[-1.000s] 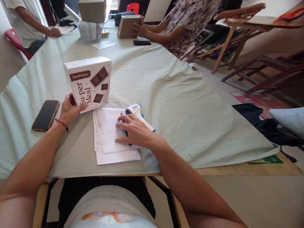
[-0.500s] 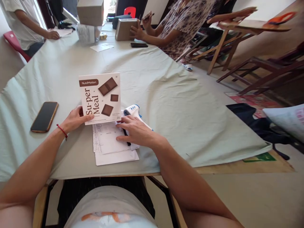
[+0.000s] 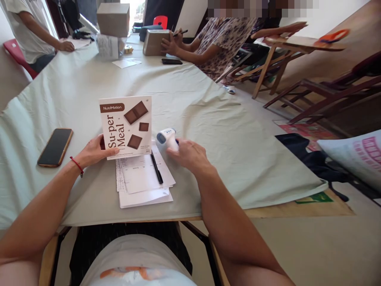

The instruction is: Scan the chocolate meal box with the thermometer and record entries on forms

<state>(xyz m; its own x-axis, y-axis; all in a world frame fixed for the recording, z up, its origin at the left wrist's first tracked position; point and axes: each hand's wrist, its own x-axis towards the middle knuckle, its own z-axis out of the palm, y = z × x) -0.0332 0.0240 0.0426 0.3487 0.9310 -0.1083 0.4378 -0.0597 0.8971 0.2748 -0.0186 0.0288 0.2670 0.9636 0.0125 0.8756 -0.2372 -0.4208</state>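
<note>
- The left hand (image 3: 93,153) grips the lower left edge of the box (image 3: 126,126), which stands upright on the papers' (image 3: 143,178) far edge.
- The right hand (image 3: 189,155) closes around the thermometer (image 3: 166,137) just right of the box.
- A pen (image 3: 156,169) lies on the papers.
- A phone (image 3: 55,146) lies to the left on the cloth (image 3: 208,115).

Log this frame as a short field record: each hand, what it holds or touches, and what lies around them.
left hand: grips the lower left edge of the Su-per Meal box, held upright
right hand: closed around the white and blue thermometer gun
papers: stacked on the tablecloth, below the box
pen: black, lying on the papers
phone: face up, left of the left hand
others: two people seated at the far end
</note>
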